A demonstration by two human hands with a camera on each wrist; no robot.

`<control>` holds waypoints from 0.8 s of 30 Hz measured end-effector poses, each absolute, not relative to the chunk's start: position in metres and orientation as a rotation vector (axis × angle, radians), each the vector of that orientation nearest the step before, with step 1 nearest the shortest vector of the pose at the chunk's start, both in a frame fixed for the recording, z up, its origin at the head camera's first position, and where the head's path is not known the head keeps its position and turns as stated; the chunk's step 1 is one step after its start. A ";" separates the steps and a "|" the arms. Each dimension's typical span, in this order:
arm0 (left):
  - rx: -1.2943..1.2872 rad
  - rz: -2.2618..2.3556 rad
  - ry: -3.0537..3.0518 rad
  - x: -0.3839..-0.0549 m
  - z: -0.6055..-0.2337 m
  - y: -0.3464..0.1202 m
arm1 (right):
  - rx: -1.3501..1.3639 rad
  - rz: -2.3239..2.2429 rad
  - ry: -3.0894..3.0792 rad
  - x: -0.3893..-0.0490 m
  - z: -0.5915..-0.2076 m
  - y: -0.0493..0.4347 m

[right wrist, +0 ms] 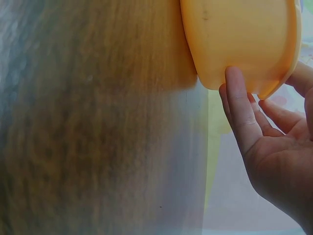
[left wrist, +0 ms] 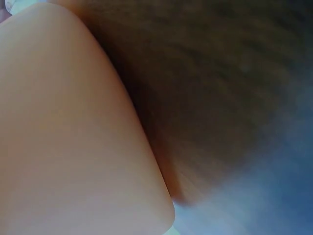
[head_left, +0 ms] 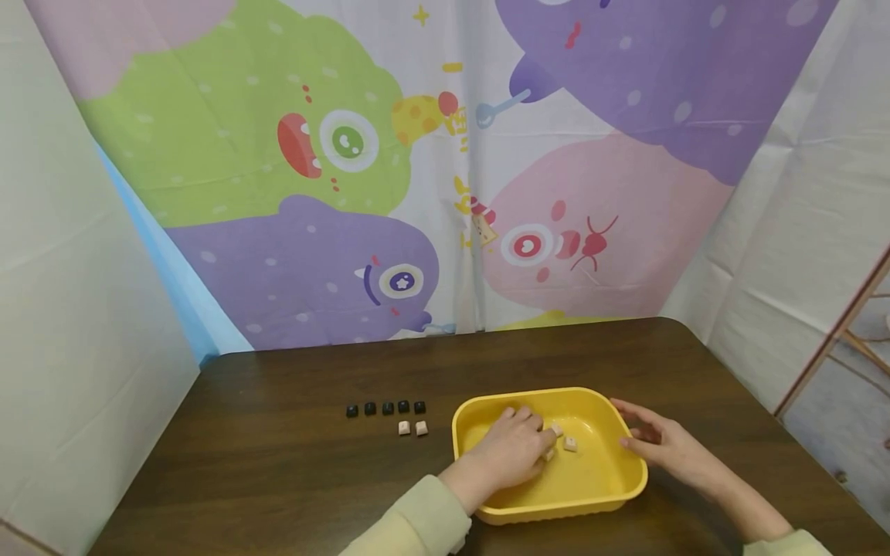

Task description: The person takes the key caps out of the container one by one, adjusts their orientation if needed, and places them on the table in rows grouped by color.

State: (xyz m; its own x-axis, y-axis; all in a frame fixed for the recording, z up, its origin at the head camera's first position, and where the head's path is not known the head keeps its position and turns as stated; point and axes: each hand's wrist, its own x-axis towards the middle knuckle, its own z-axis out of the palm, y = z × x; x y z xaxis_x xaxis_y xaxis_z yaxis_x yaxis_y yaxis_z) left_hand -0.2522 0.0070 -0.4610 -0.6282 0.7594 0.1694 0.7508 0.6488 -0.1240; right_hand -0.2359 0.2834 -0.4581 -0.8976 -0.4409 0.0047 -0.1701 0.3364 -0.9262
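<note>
My left hand (head_left: 511,449) reaches down inside a yellow plastic basin (head_left: 542,510). Its fingertips are at a cream keycap (head_left: 549,455), partly covered by the hand; whether they pinch it is hidden. Beside it in the basin lie a second cream keycap (head_left: 570,444) and a third (head_left: 556,429). At the basin's right end, my right hand (head_left: 664,446) touches the outer wall with fairly straight fingers. The right wrist view shows these fingers (right wrist: 237,93) against the basin wall (right wrist: 234,44). Only bare skin of the left arm (left wrist: 73,127) fills much of the left wrist view.
Left of the basin, a row of several black keycaps (head_left: 387,408) lies on the dark wooden table (head_left: 278,463). Two cream keycaps, one (head_left: 404,428) beside the other (head_left: 421,428), sit in front of that row. A cartoon-printed curtain (head_left: 348,270) hangs behind the table.
</note>
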 end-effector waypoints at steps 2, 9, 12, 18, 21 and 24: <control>-1.235 0.062 -2.648 -0.252 -0.461 0.007 | -0.550 -1.582 2.356 -0.236 -0.458 0.284; -1.230 0.079 -2.640 -0.252 -0.461 0.007 | -0.541 -1.578 2.355 -0.235 -0.457 0.283; -1.223 0.080 -2.642 -0.252 -0.461 0.007 | -0.542 -1.583 2.352 -0.235 -0.458 0.283; -1.218 0.072 -2.647 -0.252 -0.457 0.005 | -0.524 -1.584 2.356 -0.236 -0.459 0.284; -1.220 0.053 -2.646 -0.250 -0.454 0.002 | -0.512 -1.585 2.361 -0.236 -0.459 0.284; -1.223 0.029 -2.636 -0.248 -0.449 -0.002 | -0.511 -1.586 2.363 -0.237 -0.459 0.284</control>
State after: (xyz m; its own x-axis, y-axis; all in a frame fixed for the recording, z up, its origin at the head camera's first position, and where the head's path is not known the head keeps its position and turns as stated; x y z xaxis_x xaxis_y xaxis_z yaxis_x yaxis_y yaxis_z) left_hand -0.2484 -0.0020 -0.4492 -0.6231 0.7553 0.2032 0.7507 0.6505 -0.1157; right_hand -0.2367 0.2843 -0.4594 -0.9076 -0.4198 -0.0114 -0.1484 0.3461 -0.9264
